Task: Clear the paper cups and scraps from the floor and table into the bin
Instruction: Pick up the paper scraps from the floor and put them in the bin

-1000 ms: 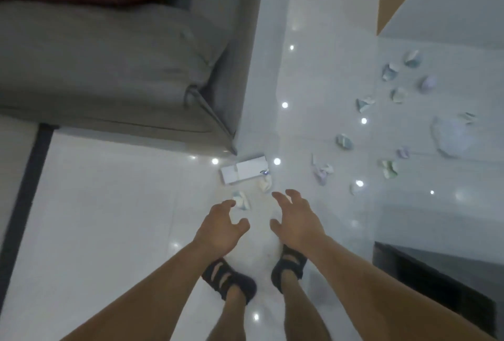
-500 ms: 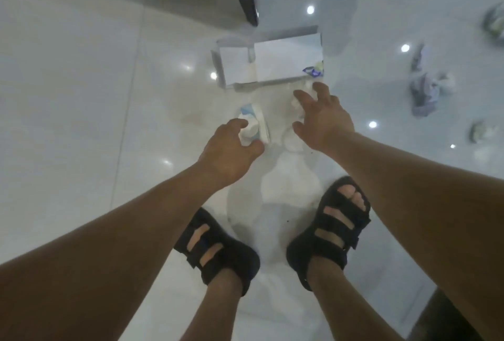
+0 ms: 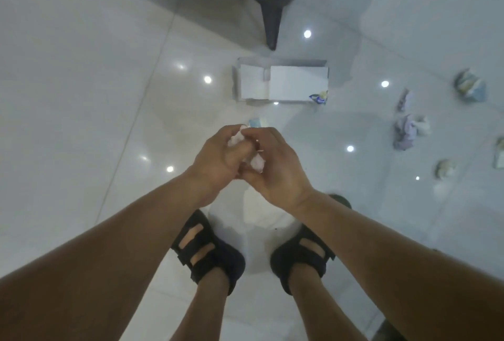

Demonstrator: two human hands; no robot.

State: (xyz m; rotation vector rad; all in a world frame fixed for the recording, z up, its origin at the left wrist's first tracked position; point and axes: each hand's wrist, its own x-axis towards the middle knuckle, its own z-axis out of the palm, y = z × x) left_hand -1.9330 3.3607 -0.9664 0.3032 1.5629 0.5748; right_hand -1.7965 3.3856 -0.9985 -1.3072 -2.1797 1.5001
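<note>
1. Your left hand (image 3: 218,158) and right hand (image 3: 281,174) meet above the floor (image 3: 81,95). Each is curled round a crumpled paper scrap (image 3: 236,137), and the two wads touch between your palms.
2. Press both wads into one hand and clench it firmly so nothing drops. That frees the other hand for more.
3. The nearest thing left is a blue-and-white paper cup (image 3: 257,122). It lies on the floor just beyond your knuckles, half hidden by them.
4. The bin is not in view, so gather what you can hold before walking to it.
5. In hand: two scraps, one per hand.
6. On the floor ahead:
   - one cup;
   - one open white box (image 3: 297,81) beside a dark furniture leg (image 3: 271,21);
   - one small blue wrapper (image 3: 318,96) at the box's near right corner.
7. To your right, well apart from your hands, lie five crumpled pieces (image 3: 470,85), one cut by the frame edge. The purple lump may be two pieces touching. I cannot tell whether any are crushed cups.
</note>
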